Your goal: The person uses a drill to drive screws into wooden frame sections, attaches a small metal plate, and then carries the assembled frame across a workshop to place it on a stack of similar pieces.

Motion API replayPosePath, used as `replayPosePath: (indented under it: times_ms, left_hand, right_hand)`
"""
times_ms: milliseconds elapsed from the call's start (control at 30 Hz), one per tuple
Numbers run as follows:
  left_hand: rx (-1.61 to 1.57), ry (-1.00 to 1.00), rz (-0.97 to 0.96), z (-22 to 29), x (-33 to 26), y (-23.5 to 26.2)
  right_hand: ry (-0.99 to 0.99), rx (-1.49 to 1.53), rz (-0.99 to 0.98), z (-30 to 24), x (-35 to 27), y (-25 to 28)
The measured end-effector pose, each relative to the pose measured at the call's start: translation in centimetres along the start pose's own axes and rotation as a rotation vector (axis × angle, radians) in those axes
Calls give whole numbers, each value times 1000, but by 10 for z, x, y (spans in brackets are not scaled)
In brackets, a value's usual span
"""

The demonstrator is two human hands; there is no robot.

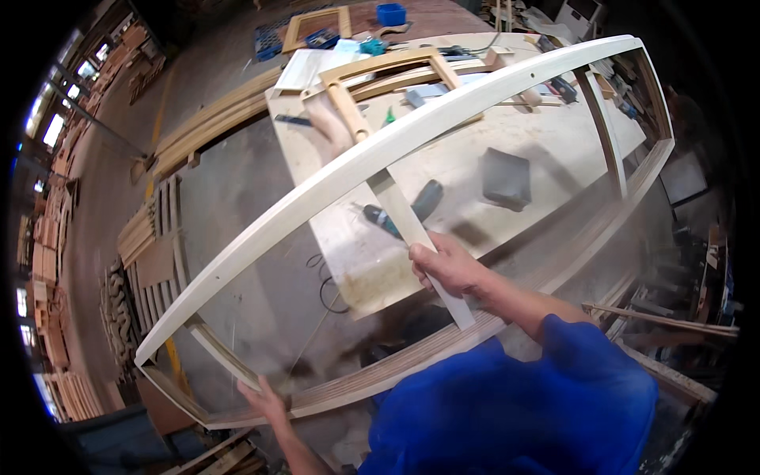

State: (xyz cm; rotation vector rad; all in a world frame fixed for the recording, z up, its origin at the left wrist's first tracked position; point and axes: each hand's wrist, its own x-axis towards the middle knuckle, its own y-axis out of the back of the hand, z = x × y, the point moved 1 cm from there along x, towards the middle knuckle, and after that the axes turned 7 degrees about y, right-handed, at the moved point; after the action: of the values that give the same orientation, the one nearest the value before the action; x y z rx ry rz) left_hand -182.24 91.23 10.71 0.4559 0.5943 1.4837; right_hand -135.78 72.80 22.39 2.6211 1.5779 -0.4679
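A long white wooden frame [372, 154] is held up off a pale workbench [546, 146], its long axis running on a diagonal from the lower left of the view to the upper right — the far end points up and away toward the cluttered back of the bench, the near end sits low at the left. Its two long rails bend with the lens; short crossbars join them.

The right hand [445, 264] is closed around the middle crossbar [419, 237], fingers wrapped over its front edge, the blue sleeve [554, 372] trailing behind it. The left hand [265, 400] rests on the lower rail near the frame's near end; its fingers lie against the wood, though motion blur hides how firmly they grip.

On the bench beneath the frame lie a teal-handled power tool [396, 218] just beside the crossbar and a grey sanding block [507, 178] well to the right. A smaller bare-wood frame [388, 71] lies further back — beyond it, a blue bin [391, 13]. Stacks of timber strips [146, 237] line the floor at the left.
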Motion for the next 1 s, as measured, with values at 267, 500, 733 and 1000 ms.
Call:
replayPosePath:
  times_ms: [267, 500, 733, 1000]
  left_hand:
    - [147, 61, 144, -102, 66, 88]
    - [91, -55, 243, -154, 140, 165]
    - [99, -18, 140, -153, 256, 185]
    - [82, 389, 366, -165, 387, 131]
  right_hand:
    - [-70, -28, -43, 10, 48, -149]
    - [28, -57, -34, -12, 64, -276]
    - [29, -131, 59, -8, 142, -342]
    - [39, -210, 115, -11, 312, -400]
